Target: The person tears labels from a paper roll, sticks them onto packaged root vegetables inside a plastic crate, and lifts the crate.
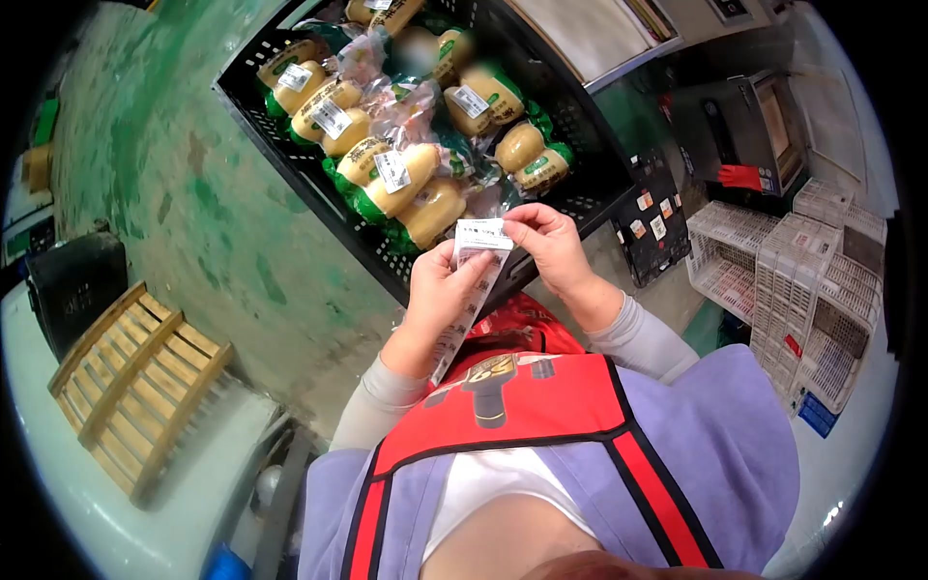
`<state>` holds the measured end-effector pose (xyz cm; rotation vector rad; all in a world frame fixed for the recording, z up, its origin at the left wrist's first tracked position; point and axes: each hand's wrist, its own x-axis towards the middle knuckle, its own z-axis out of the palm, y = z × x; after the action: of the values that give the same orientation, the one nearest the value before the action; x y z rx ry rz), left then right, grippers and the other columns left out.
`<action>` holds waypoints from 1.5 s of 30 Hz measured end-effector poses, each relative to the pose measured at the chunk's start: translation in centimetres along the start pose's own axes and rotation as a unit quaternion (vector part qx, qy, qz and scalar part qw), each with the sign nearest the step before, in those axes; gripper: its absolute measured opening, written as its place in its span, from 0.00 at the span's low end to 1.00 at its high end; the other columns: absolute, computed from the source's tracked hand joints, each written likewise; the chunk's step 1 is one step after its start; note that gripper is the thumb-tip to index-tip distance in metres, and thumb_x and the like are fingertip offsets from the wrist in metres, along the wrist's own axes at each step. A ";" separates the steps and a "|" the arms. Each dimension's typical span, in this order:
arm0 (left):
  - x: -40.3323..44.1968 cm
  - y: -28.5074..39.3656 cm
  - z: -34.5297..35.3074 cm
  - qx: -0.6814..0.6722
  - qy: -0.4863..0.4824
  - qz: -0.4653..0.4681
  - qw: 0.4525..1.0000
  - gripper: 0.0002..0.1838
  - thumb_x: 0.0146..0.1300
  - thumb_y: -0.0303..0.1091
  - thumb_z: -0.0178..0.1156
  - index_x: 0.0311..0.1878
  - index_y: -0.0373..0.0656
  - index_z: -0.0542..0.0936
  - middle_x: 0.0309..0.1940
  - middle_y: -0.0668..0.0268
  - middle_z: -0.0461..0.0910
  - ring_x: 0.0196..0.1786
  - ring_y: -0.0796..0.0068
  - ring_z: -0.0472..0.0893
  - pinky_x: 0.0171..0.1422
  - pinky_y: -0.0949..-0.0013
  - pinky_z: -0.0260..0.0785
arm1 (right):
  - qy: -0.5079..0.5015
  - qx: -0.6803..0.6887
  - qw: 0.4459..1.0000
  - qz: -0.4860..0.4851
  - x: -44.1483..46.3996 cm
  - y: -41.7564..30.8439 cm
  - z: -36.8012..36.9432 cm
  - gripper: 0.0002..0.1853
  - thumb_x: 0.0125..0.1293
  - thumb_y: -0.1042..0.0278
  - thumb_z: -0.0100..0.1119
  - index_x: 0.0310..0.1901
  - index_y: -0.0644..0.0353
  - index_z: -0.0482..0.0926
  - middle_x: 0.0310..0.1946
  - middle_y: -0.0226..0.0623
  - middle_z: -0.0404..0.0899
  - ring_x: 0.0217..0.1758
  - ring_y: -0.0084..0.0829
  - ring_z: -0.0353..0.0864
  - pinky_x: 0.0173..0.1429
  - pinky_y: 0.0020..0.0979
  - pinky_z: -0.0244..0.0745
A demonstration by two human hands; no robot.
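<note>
Your left hand [445,290] is closed on the label strip [483,240]; your right hand [556,249] pinches its upper corner between thumb and forefinger. The strip lies between the 2 hands, at the near end of the crate [592,126], its tail hanging beside your apron [580,396]. You appear to be peeling 1 label; the next move calls for a clean lift of its edge. At least 4 packs [418,169] bear white labels, the print too small to read.
</note>
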<state>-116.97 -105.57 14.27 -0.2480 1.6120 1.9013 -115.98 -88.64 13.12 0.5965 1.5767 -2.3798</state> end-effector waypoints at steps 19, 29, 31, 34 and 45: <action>-0.7 1.9 2.9 -0.003 0.013 0.032 0.999 0.09 0.59 0.28 0.60 0.41 0.35 0.78 0.33 0.71 0.80 0.33 0.86 0.75 0.38 0.79 0.68 | -0.032 -0.132 0.988 -0.073 -0.2 -3.8 -1.8 0.05 0.59 0.75 0.60 0.36 0.64 0.80 0.33 0.28 0.79 0.37 0.18 0.75 0.43 0.20 0.69; -1.3 0.9 2.8 -0.133 -0.041 -0.024 0.990 0.11 0.60 0.30 0.59 0.44 0.34 0.78 0.34 0.70 0.80 0.36 0.84 0.76 0.41 0.78 0.69 | -0.347 -0.756 0.544 -0.116 15.1 -5.1 -6.7 0.07 0.53 0.69 0.56 0.34 0.56 0.80 0.31 0.40 0.79 0.37 0.44 0.78 0.41 0.39 0.72; -1.7 0.7 2.6 -0.119 -0.022 -0.014 0.993 0.11 0.60 0.29 0.59 0.45 0.35 0.78 0.36 0.69 0.80 0.37 0.84 0.76 0.42 0.78 0.69 | -0.356 -0.774 0.515 -0.096 17.0 -2.8 -6.5 0.06 0.53 0.68 0.55 0.33 0.55 0.80 0.31 0.40 0.79 0.36 0.42 0.79 0.40 0.40 0.72; -2.2 -0.4 2.6 -0.170 -0.019 0.005 0.985 0.12 0.61 0.29 0.59 0.46 0.35 0.77 0.37 0.69 0.79 0.39 0.83 0.76 0.43 0.77 0.69 | -0.382 -0.816 0.417 -0.118 17.9 -2.3 -6.1 0.06 0.55 0.67 0.52 0.32 0.52 0.80 0.30 0.40 0.80 0.38 0.40 0.79 0.40 0.39 0.71; -4.5 -1.1 1.2 -0.263 0.051 0.070 0.961 0.12 0.61 0.24 0.55 0.49 0.35 0.75 0.41 0.66 0.79 0.42 0.80 0.77 0.49 0.75 0.69 | -0.116 -0.711 0.676 -0.156 18.0 -2.0 -4.6 0.14 0.53 0.58 0.62 0.32 0.61 0.77 0.31 0.45 0.79 0.38 0.42 0.79 0.42 0.39 0.71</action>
<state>-112.56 -105.90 16.01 -0.4667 1.1792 2.4411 -131.92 -82.95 5.12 -0.3446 2.7425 -0.5949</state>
